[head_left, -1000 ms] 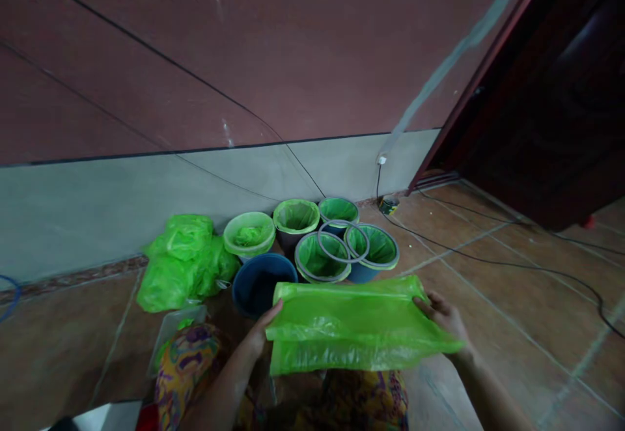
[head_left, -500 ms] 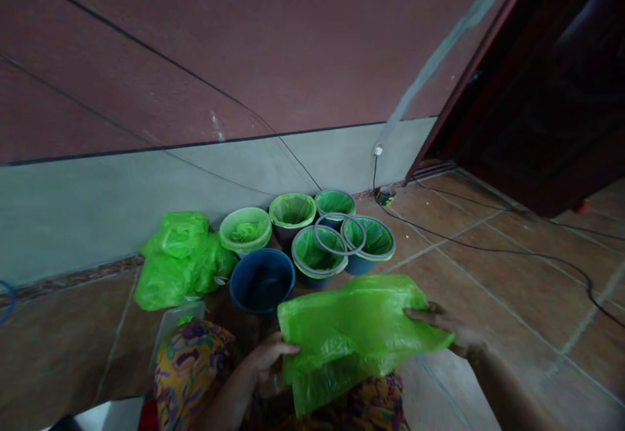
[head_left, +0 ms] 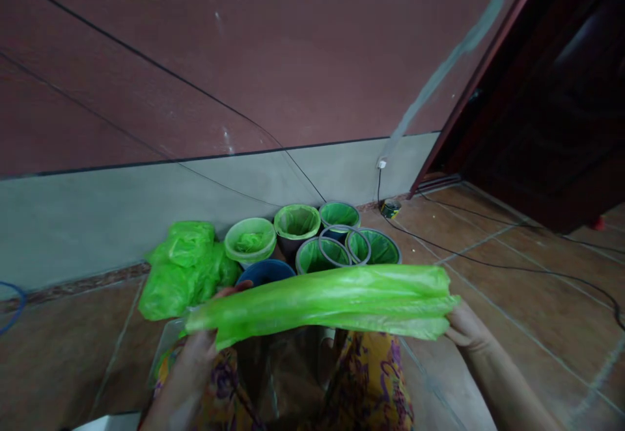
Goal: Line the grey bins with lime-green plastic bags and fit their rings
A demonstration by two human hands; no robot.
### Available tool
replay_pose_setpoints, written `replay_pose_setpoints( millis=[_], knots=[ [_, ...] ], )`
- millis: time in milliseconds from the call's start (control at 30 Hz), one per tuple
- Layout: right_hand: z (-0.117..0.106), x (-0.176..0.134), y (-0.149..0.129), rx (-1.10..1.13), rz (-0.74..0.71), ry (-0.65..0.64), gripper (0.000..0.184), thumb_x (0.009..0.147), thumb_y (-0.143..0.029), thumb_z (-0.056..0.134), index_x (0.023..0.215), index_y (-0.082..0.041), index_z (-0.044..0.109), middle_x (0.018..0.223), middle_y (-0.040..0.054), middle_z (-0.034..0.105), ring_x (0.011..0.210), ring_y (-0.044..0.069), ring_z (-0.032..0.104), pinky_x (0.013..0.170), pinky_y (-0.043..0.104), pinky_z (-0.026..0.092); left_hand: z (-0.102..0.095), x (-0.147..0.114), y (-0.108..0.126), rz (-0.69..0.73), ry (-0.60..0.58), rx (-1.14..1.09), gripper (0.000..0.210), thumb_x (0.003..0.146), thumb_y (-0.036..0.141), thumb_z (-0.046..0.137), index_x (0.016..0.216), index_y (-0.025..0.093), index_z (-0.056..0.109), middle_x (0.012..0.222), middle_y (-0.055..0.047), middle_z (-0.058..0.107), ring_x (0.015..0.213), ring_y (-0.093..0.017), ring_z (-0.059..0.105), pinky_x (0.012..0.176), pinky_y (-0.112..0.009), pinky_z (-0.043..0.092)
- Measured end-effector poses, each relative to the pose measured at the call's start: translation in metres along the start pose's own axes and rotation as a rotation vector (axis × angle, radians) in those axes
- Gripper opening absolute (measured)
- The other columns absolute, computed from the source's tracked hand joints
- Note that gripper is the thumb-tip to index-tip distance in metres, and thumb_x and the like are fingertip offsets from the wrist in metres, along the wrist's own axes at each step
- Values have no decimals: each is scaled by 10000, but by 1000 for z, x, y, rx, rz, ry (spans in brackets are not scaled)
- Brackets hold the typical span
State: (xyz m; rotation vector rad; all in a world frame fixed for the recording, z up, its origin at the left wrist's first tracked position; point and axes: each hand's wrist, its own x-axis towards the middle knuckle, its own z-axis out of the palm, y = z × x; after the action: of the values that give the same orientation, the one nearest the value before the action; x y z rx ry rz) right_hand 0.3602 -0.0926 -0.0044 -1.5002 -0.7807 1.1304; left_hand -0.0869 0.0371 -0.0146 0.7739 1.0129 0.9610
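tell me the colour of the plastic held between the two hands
The plastic is bright lime green, showing best in the head view, the only one.

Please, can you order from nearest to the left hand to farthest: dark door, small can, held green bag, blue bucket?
From the left hand:
1. Green bag: in its grip.
2. Blue bucket: ahead, slightly right.
3. Small can: right, near wall.
4. Dark door: far right.

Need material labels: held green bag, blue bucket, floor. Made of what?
Green bag: thin plastic film, slightly glossy; creased, with pale highlights.
Blue bucket: probably plastic, smooth; evenly coloured, though mostly hidden.
Floor: likely ceramic tile, low sheen; pale straight joint lines.
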Motion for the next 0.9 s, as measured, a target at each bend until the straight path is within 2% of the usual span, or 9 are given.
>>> replay_pose_setpoints(
  millis=[133, 267, 333, 400, 533, 633, 700, 800, 900],
  knots=[
    [11, 9, -3, 50, 5, -125, 385, 515, -513, 836, 731, -222, 707, 825, 94, 767, 777, 284, 718, 793, 460, 577, 0, -7, 13, 94, 38, -268, 247, 614, 456, 801, 727, 256, 709, 1106, 18, 736, 1062, -256, 657, 829, -334, 592],
    [35, 35, -7, -111, -12, -334, 256, 620, -406, 787, 741, -187, 732, 823, 72, 763, 768, 249, 707, 814, 418, 568, -10, -7, 28, 162, 158, -349, 263, 686, 518, 723, 669, 256, 709, 855, 4, 763, 1010, -248, 674, 846, -347, 588],
    [58, 55, -5, -335, -106, -458, 183, 668, -316, 726, 785, -176, 745, 880, 56, 758, 822, 242, 693, 840, 389, 553, -17, -5, 40, 186, 207, -329, 343, 706, 566, 690, 652, 228, 699, 801, -16, 756, 912, -236, 690, 808, -342, 589],
    [89, 76, 2, -577, -230, -509, 181, 666, -205, 651, 820, -182, 744, 968, 49, 744, 918, 248, 672, 893, 372, 523, -21, -4, 54, 197, 242, -229, 382, 658, 566, 734, 641, 188, 685, 773, -34, 746, 747, -202, 683, 690, -303, 579],
    [159, 108, 28, -904, -339, -541, 430, 603, -46, 539, 963, -171, 737, 1137, 102, 697, 1099, 264, 615, 1015, 370, 441, -22, 5, 71, 257, 343, 91, 379, 517, 440, 858, 678, 146, 681, 598, 2, 664, 520, -129, 582, 535, -232, 477],
    [199, 122, 46, -1010, -345, -583, 571, 621, 1, 505, 1145, -136, 686, 1232, 143, 650, 1181, 261, 580, 1053, 359, 409, -22, 22, 67, 326, 371, 260, 391, 510, 457, 853, 683, 151, 683, 589, 15, 643, 525, -117, 550, 539, -222, 441],
    [216, 129, 55, -1051, -348, -651, 549, 673, -16, 514, 1194, -108, 660, 1260, 168, 628, 1207, 264, 566, 1064, 355, 400, -23, 39, 58, 364, 372, 378, 369, 538, 476, 826, 656, 159, 680, 592, 16, 634, 549, -115, 536, 547, -217, 421],
    [229, 139, 66, -1036, -328, -740, 474, 754, -97, 548, 1216, -117, 649, 1274, 167, 612, 1148, 253, 599, 1017, 362, 443, -24, 70, 41, 385, 374, 456, 358, 586, 506, 771, 633, 167, 667, 603, 11, 627, 583, -122, 531, 573, -219, 419],
    [234, 150, 74, -984, -314, -760, 424, 785, -158, 569, 1198, -164, 664, 1251, 135, 626, 1049, 230, 632, 944, 364, 483, -24, 103, 29, 383, 389, 434, 362, 620, 525, 718, 659, 171, 655, 627, 7, 632, 604, -128, 539, 602, -229, 431]
  ],
)
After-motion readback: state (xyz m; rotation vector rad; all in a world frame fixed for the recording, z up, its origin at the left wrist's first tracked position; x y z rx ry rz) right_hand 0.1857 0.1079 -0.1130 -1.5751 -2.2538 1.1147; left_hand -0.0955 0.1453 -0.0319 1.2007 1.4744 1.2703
